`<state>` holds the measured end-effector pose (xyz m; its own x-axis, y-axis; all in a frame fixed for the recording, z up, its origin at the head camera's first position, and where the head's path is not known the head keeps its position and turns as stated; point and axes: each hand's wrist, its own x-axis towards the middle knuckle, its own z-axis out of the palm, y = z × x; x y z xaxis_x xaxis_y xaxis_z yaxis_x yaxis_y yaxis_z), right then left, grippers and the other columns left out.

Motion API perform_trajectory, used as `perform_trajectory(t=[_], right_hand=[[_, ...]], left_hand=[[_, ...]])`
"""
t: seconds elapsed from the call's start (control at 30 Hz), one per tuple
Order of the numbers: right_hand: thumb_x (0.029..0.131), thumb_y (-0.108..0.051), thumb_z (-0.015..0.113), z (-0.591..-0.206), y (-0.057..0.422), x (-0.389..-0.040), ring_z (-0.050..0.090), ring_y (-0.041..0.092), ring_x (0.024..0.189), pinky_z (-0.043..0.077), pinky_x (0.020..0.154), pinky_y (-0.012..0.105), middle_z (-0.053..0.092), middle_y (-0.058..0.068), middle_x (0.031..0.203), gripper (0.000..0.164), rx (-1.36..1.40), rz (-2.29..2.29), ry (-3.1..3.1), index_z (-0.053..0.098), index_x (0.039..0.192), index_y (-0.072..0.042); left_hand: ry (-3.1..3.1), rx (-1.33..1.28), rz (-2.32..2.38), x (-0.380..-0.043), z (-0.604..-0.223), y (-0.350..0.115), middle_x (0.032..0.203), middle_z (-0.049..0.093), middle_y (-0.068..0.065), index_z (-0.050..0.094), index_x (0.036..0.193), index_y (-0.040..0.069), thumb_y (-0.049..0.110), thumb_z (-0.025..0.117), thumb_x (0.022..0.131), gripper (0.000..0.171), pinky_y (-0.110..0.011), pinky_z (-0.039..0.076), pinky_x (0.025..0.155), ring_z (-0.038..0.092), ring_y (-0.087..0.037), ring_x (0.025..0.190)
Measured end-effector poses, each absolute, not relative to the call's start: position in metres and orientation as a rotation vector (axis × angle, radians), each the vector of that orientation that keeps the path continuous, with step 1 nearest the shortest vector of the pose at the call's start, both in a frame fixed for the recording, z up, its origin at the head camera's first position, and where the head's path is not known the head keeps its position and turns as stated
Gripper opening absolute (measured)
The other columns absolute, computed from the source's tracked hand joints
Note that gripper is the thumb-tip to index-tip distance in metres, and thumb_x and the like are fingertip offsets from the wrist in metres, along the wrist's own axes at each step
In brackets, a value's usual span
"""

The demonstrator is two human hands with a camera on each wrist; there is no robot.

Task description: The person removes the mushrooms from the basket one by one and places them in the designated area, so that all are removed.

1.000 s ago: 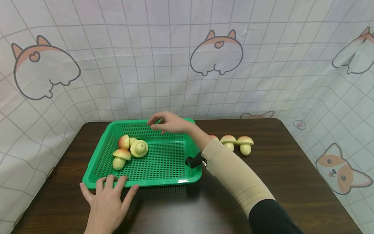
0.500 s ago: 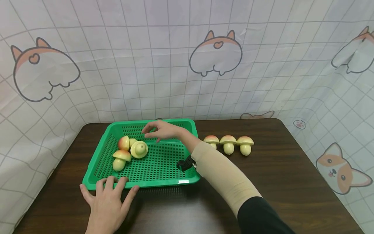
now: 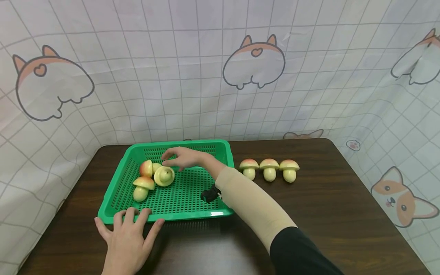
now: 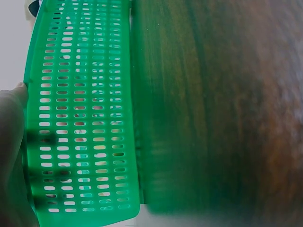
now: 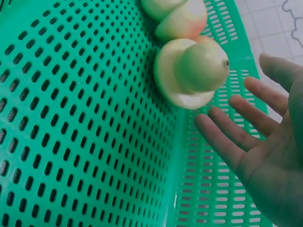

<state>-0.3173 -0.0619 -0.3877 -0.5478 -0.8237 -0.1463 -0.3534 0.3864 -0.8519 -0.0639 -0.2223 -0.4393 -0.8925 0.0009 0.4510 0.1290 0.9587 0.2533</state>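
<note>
In the head view, my left hand grips the near rim of a green plastic basket at its left end, fingers hooked over the edge. The left wrist view has the thumb at the rim and finger shadows behind the slotted wall. Three toy mushrooms with yellow-red caps lie in the basket's left part. One mushroom rests cap down with its stem up; another mushroom and a tipped one lie beside it. My right hand hovers close to the stem-up mushroom, fingers spread and holding nothing.
Three more toy mushrooms stand in a row right of the basket: a left one, a middle one and a right one. The dark wooden table backs onto a white grid-patterned curtain.
My right hand has moved left and lower over the basket, toward the stem-up mushroom; its forearm no longer covers the row on the right. The left hand stays on the rim.
</note>
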Motion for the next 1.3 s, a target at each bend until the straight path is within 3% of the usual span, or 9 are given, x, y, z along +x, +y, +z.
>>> perform_trajectory(t=[0.27,0.5,0.67,0.8,1.07,1.3], right_hand=[[0.109,-0.037,0.051,-0.395,-0.073,-0.314,0.055,0.018,0.125,0.056,0.092,0.041,0.052,0.006,0.146,0.049,-1.004,-1.028,2.096,0.050,0.149,-0.009],[0.110,-0.038,0.049,-0.403,-0.082,-0.313,0.054,0.014,0.124,0.054,0.088,0.030,0.050,0.006,0.151,0.048,-1.092,-0.904,2.141,0.051,0.150,-0.011],[0.107,-0.037,0.055,-0.405,-0.084,-0.313,0.055,0.015,0.123,0.054,0.084,0.028,0.048,0.007,0.153,0.048,-1.115,-0.858,2.156,0.053,0.148,-0.011],[0.106,-0.034,0.059,-0.408,-0.084,-0.314,0.052,0.017,0.129,0.049,0.092,0.026,0.052,0.007,0.148,0.047,-1.158,-0.797,2.160,0.055,0.146,-0.010],[0.101,-0.024,0.069,-0.411,-0.084,-0.312,0.055,0.010,0.115,0.047,0.088,0.021,0.057,0.002,0.140,0.045,-1.195,-0.776,2.141,0.060,0.143,-0.011],[0.096,-0.015,0.074,-0.410,-0.082,-0.315,0.057,0.010,0.107,0.050,0.084,0.021,0.058,0.009,0.139,0.048,-1.222,-0.723,2.104,0.060,0.141,-0.007]], left_hand=[[-2.648,-0.094,-0.386,-0.064,-0.440,-0.222,0.105,0.058,-0.019,0.070,0.114,0.008,0.055,0.063,0.098,0.050,-0.086,-0.008,0.100,0.045,-0.054,0.111],[-2.650,-0.092,-0.385,-0.064,-0.438,-0.221,0.106,0.058,-0.020,0.071,0.114,0.007,0.055,0.062,0.099,0.051,-0.086,-0.009,0.100,0.045,-0.054,0.111],[-2.646,-0.094,-0.385,-0.064,-0.437,-0.221,0.106,0.058,-0.020,0.071,0.113,0.007,0.055,0.062,0.099,0.050,-0.086,-0.009,0.101,0.045,-0.055,0.111],[-2.645,-0.095,-0.389,-0.063,-0.438,-0.221,0.105,0.058,-0.019,0.071,0.114,0.007,0.055,0.062,0.099,0.050,-0.085,-0.010,0.101,0.046,-0.054,0.109],[-2.660,-0.091,-0.390,-0.063,-0.439,-0.222,0.106,0.058,-0.019,0.071,0.114,0.008,0.056,0.062,0.099,0.051,-0.086,-0.010,0.100,0.046,-0.054,0.110],[-2.675,-0.087,-0.391,-0.064,-0.440,-0.221,0.106,0.058,-0.019,0.071,0.115,0.008,0.056,0.061,0.099,0.051,-0.086,-0.012,0.099,0.045,-0.055,0.110]])
